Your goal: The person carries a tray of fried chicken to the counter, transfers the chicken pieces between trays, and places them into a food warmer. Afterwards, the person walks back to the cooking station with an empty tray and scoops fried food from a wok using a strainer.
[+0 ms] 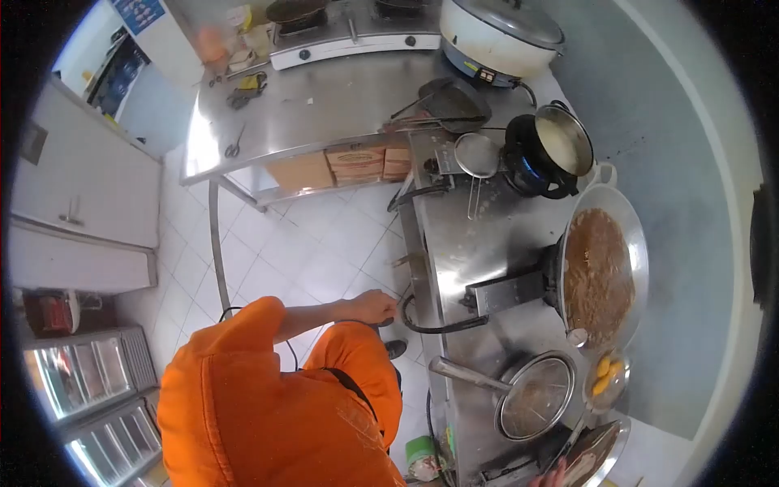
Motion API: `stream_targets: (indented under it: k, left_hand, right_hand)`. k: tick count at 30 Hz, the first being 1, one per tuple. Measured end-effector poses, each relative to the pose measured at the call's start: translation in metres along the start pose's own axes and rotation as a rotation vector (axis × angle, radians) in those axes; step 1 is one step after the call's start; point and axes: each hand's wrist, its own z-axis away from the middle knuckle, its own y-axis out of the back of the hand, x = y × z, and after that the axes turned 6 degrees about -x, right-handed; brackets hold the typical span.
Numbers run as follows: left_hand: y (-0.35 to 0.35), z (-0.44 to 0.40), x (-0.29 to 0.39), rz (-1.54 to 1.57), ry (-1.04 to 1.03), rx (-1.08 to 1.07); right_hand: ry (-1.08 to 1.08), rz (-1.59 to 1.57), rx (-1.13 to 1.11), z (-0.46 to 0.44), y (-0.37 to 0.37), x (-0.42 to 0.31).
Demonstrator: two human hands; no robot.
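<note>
My left hand (373, 307), at the end of an orange sleeve, hangs above the floor beside the counter edge. Its fingers are curled, with nothing visible in them. At the bottom edge, my right hand (552, 476) is partly cut off, its fingers around the handle of a skimmer (586, 415). Yellow-orange pieces of food (603, 375) lie in the skimmer's bowl. Just beside that hand is a tilted wok (623, 434), partly out of view. A large wok (641, 268) of brown bubbling liquid stands beyond the skimmer.
A round mesh strainer (572, 381) rests on the steel counter (487, 243). Further along are a small strainer (477, 154), a pot (586, 134) over a blue flame and a rice cooker (519, 36). A black hose (442, 329) loops off the counter edge. Scissors (233, 149) lie on the other table.
</note>
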Motion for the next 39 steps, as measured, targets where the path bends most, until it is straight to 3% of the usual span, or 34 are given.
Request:
stream_targets:
  k: [2, 3, 4, 5, 6, 7, 8, 9, 10, 11, 12, 13, 15, 16, 17, 18, 19, 21, 24, 25, 27, 28, 30, 32, 34, 38, 39]
  left_hand:
    - [0.001, 0.011, 0.001, 0.321, -0.132, -0.199]
    - [-0.013, 0.013, -0.008, 0.359, -0.125, -0.262]
    - [-0.026, 0.019, -0.020, 0.393, -0.123, -0.345]
    - [-0.023, 0.026, -0.020, 0.311, -0.021, -0.377]
    - [-0.020, 0.030, -0.019, 0.207, 0.058, -0.423]
    - [-0.022, 0.021, -0.041, 0.482, 0.152, -0.586]
    - [-0.061, 0.013, -0.115, 0.010, -0.062, -0.384]
    - [-0.066, 0.020, -0.149, -0.249, -0.121, -0.281]
    - [-0.045, 0.030, -0.127, -0.130, 0.055, -0.285]
    - [-0.049, 0.033, -0.122, -0.183, 0.240, -0.232]
    - [-0.053, 0.034, -0.138, -0.242, 0.257, -0.233]
    - [-0.058, 0.037, -0.156, -0.292, 0.291, -0.212]
    - [-0.068, 0.052, -0.172, -0.200, 0.413, -0.204]
    - [-0.079, 0.062, -0.195, -0.208, 0.410, -0.197]
    - [-0.085, 0.068, -0.229, -0.382, 0.257, -0.260]
    - [-0.086, 0.070, -0.223, -0.565, 0.101, -0.309]
    - [-0.091, 0.072, -0.216, -0.567, 0.100, -0.303]
    - [-0.080, 0.081, -0.136, 0.372, 0.662, -0.266]
    - [-0.086, 0.060, -0.123, 0.571, 0.536, -0.151]
    - [-0.086, 0.053, -0.119, 0.580, 0.536, -0.140]
    - [-0.077, 0.034, -0.103, 0.237, 0.206, 0.023]
    - [-0.070, 0.026, -0.090, 0.252, 0.209, 0.048]
    - [-0.034, 0.024, -0.031, 0.057, 0.142, 0.019]
    - [-0.022, 0.020, -0.023, 0.087, 0.111, 0.037]
    - [-0.012, 0.019, -0.025, 0.121, 0.071, 0.047]
    - [-0.035, 0.039, -0.095, 0.073, 0.140, 0.203]
    - [-0.047, 0.053, -0.117, 0.025, 0.190, 0.212]
  right_hand:
    - [-0.182, -0.231, -0.134, -0.005, 0.040, 0.080]
    - [0.023, -0.243, -0.174, -0.003, 0.050, 0.138]
    - [-0.192, -0.180, -0.124, -0.018, 0.045, 0.166]
    - [0.033, -0.399, 0.065, -0.022, 0.012, 0.207]
    - [0.014, -0.241, 0.047, -0.025, 0.005, 0.246]
    - [0.455, 0.305, 0.082, -0.016, -0.022, 0.208]
    - [0.218, 0.537, 0.061, -0.004, -0.041, 0.185]
    - [0.037, 0.655, 0.103, -0.011, -0.058, 0.220]
    - [-0.029, 0.698, 0.131, -0.006, -0.070, 0.196]
    - [0.064, 0.690, 0.237, -0.008, -0.076, 0.236]
    - [0.197, 0.681, 0.334, -0.020, -0.085, 0.270]
    - [0.183, 0.673, 0.365, -0.023, -0.083, 0.279]
    - [0.191, 0.350, 0.377, -0.023, -0.084, 0.293]
    - [0.192, 0.340, 0.382, -0.021, -0.082, 0.297]
    - [0.061, -0.050, 0.306, -0.018, -0.085, 0.281]
    - [-0.068, -0.453, 0.223, -0.015, -0.079, 0.276]
    - [-0.062, -0.456, 0.223, -0.012, -0.071, 0.270]
    - [-0.182, -0.812, 0.149, 0.000, -0.049, 0.225]
    - [-0.132, -0.817, 0.118, -0.008, -0.019, 0.177]
    - [-0.124, -0.754, 0.096, -0.012, -0.009, 0.151]
    - [-0.046, -0.626, 0.033, -0.031, 0.007, 0.111]
    - [-0.024, -0.619, 0.014, -0.055, 0.010, 0.104]
    - [0.263, -0.094, 0.106, -0.112, 0.007, 0.095]
    - [0.644, 0.557, 0.290, -0.163, -0.001, 0.073]
    - [0.412, 0.786, 0.215, -0.206, -0.010, 0.047]
    - [0.483, 0.919, 0.215, -0.280, -0.028, 0.032]
    - [0.721, 0.999, 0.053, -0.293, -0.033, 0.029]
